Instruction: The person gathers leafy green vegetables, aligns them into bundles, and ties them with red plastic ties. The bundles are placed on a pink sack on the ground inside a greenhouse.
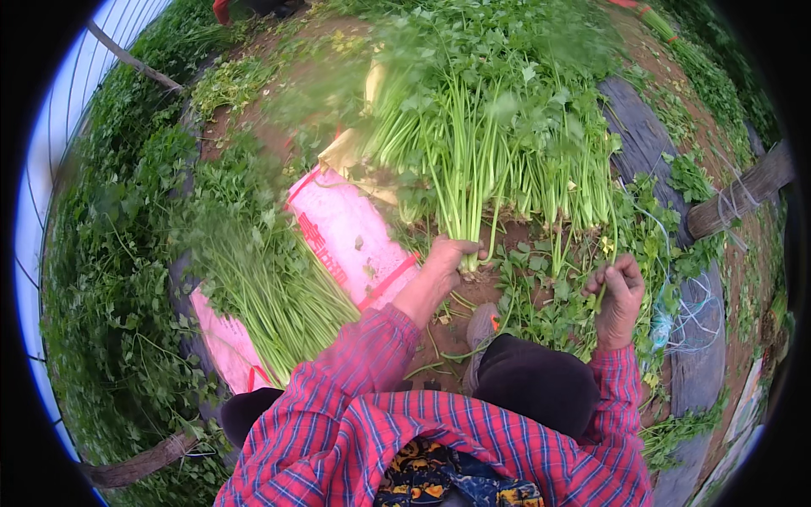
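My left hand is closed round the base of a bunch of celery. Its long green stalks point away from me and its leafy tops overlap the heap behind. To the right, my right hand is raised with its fingers pinched on a thin celery stalk; part of that stalk is hidden by the fingers. Just beyond both hands lies a large heap of celery, root ends toward me. At my left, more celery rests in a neat layer on a pink sheet with red edging.
Loose leaves and trimmed stalks litter the soil between my hands. Tangled pale string lies at the right beside a wooden post. Dense leafy plants line the left side. A red-sleeved figure shows at the far edge.
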`<control>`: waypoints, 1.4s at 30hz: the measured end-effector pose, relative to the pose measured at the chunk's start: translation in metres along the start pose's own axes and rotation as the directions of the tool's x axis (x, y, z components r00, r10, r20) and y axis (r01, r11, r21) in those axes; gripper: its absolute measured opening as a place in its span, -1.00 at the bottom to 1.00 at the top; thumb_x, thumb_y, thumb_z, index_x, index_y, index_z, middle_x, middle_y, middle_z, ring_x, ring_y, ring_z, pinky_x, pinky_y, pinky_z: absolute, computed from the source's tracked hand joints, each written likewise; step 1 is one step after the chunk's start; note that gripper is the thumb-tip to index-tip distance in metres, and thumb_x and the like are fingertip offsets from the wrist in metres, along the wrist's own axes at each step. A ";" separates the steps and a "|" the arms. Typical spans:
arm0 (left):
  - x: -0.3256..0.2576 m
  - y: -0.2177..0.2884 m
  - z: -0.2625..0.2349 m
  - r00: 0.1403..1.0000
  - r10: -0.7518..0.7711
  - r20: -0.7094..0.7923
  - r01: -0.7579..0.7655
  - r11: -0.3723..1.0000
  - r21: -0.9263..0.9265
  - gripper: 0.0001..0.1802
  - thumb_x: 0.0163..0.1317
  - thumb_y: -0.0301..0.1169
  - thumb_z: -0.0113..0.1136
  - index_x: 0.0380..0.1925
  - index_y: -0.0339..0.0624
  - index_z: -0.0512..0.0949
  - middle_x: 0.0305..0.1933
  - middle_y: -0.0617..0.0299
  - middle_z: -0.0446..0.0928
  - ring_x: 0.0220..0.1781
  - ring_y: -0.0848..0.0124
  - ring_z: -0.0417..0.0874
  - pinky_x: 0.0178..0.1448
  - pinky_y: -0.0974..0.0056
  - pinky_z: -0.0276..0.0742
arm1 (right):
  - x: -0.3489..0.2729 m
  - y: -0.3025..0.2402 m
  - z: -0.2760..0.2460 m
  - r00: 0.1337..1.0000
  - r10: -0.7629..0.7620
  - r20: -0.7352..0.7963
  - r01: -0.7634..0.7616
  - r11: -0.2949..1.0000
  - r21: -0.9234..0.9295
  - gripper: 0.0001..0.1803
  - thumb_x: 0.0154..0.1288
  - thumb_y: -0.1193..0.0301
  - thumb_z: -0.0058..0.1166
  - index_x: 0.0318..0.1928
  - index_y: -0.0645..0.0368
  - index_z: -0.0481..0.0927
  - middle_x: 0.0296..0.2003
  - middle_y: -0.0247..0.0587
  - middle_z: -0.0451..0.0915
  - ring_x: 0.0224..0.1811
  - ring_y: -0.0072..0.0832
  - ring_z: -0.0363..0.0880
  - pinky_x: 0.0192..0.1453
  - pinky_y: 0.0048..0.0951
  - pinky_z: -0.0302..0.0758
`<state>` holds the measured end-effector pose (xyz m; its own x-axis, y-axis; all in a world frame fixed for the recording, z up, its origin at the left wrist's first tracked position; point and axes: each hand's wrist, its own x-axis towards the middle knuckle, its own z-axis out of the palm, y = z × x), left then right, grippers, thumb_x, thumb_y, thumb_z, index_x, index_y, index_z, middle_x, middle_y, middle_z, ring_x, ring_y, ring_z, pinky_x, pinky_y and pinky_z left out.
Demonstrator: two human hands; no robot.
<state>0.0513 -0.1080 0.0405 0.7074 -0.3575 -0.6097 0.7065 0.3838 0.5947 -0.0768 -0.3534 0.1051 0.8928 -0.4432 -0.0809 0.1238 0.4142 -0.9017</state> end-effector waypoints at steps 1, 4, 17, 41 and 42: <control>0.000 0.004 -0.002 0.998 -0.051 0.024 0.052 0.999 -0.004 -0.78 0.05 -0.59 0.14 -0.25 -0.36 0.44 -0.44 0.06 0.50 -0.45 0.19 0.62 -0.45 0.13 0.59 | -0.008 -0.001 -0.025 0.998 0.068 -0.002 -0.067 0.987 -0.149 -0.90 0.19 0.53 0.03 -0.41 0.18 0.37 -0.61 -0.31 0.47 -0.59 -0.52 0.50 -0.52 -0.46 0.51; -0.003 0.012 -0.004 0.975 -0.205 0.088 0.213 0.972 -0.096 -0.71 0.14 -0.45 0.15 -0.11 -0.28 0.47 -0.43 0.14 0.51 -0.44 0.26 0.59 -0.39 0.21 0.62 | -0.045 0.021 -0.101 0.764 0.610 -0.209 -0.547 0.442 -0.711 -0.90 0.13 0.48 0.05 -0.45 0.25 0.45 -0.53 -0.14 0.57 -0.46 -0.38 0.59 -0.41 -0.41 0.51; -0.104 0.115 0.018 0.754 0.390 0.529 -0.156 0.888 -0.433 -0.51 0.08 -0.66 -0.02 0.07 -0.33 0.20 -0.01 -0.17 0.31 -0.45 0.44 0.42 -0.76 0.48 0.45 | 0.087 0.179 -0.115 0.964 0.093 -0.248 -0.264 0.268 -0.926 -0.24 -0.03 0.22 0.26 0.18 0.28 0.31 -0.03 0.17 0.51 0.02 -0.11 0.51 0.07 -0.27 0.42; -0.083 0.040 -0.018 0.971 0.200 0.131 -0.194 0.979 -0.054 -0.60 0.02 -0.67 0.08 -0.09 -0.22 0.35 -0.31 0.12 0.48 -0.33 0.23 0.57 -0.41 0.23 0.54 | 0.041 0.080 0.059 0.902 0.431 -0.007 -0.430 0.898 -0.090 -0.72 0.22 0.41 0.07 -0.06 0.19 0.47 -0.40 -0.35 0.51 -0.54 -0.61 0.43 -0.60 -0.57 0.32; -0.085 0.039 -0.015 0.972 0.207 0.114 -0.203 0.978 -0.041 -0.60 0.02 -0.67 0.07 -0.08 -0.22 0.35 -0.32 0.11 0.48 -0.34 0.23 0.57 -0.41 0.24 0.54 | 0.039 0.085 0.058 0.899 0.437 0.021 -0.435 0.898 -0.069 -0.72 0.21 0.44 0.07 -0.06 0.19 0.47 -0.39 -0.35 0.51 -0.52 -0.61 0.44 -0.60 -0.57 0.32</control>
<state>0.0182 -0.0500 0.1073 0.8359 -0.3650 -0.4099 0.5465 0.4832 0.6840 -0.0065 -0.2892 0.0499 0.8658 -0.2009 -0.4583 -0.3070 0.5099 -0.8036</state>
